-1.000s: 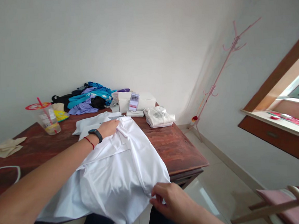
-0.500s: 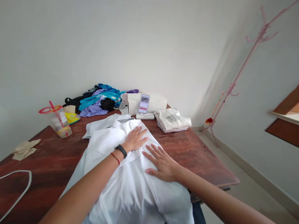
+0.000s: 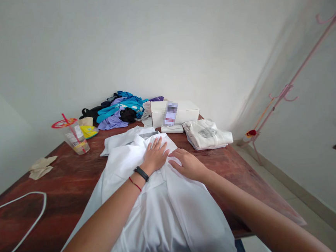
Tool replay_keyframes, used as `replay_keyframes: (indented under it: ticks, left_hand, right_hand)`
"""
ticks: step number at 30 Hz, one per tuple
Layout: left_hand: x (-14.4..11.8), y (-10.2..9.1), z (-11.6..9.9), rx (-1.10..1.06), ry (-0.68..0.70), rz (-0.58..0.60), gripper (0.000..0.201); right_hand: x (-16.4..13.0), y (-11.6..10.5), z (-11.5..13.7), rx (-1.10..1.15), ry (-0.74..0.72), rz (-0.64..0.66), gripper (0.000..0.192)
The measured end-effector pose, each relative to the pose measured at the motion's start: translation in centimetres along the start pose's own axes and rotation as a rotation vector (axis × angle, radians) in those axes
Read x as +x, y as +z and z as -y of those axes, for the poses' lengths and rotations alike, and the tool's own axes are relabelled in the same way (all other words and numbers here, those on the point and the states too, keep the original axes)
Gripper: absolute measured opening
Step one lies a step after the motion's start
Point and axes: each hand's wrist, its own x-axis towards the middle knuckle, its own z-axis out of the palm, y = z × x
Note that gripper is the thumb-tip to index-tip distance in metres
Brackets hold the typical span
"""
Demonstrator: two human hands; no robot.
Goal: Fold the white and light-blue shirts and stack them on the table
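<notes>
A white shirt [image 3: 150,193] lies over the wooden table, its collar toward the back and its lower part hanging over the front edge in loose folds. Pressed flat near the collar is my left hand [image 3: 155,155], fingers stretched out; a black band and a red string circle that wrist. Just to its right, my right hand [image 3: 190,164] has bent fingers and a thumb drawn together on the fabric at the shirt's right side. Its fingertips appear to pinch the cloth there.
A folded cream garment [image 3: 207,133] and a white box [image 3: 181,111] stand behind the shirt. Piled clothes [image 3: 126,110], a plastic cup [image 3: 75,137], a cloth scrap [image 3: 42,167] and a white cable [image 3: 43,202] are left. A pink coat rack [image 3: 295,77] leans right.
My right hand has gone from lying flat with spread fingers to curled fingers on the fabric, a little farther up the shirt. The left hand stays flat. The view has turned slightly left.
</notes>
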Motion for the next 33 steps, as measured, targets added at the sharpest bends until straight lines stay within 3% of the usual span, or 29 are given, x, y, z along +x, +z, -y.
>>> replay_keyframes:
  ticks: [4,7,15,25,33]
  left_hand:
    - [0.1,-0.3,0.9,0.010,0.046,0.093,0.050]
    - [0.1,-0.5,1.2,0.019,0.046,0.133,0.051]
    - [0.0,-0.5,1.3,-0.012,0.041,0.126,0.049]
    - [-0.3,-1.1,1.0,-0.044,0.044,0.157,0.050]
    - [-0.2,-1.1,0.9,-0.073,0.035,0.160,0.049]
  right_hand:
    - [0.6,3.0,-1.6,-0.077,-0.061,0.042,0.062]
    - [0.0,4.0,-2.2,-0.068,-0.066,0.110,0.066]
    - [0.2,3.3,-2.4,0.032,-0.044,0.132,0.065]
    - [0.3,4.1,-3.5,0.097,-0.061,0.116,0.067]
    - [0.5,3.6,-5.6,0.312,-0.114,0.038,0.051]
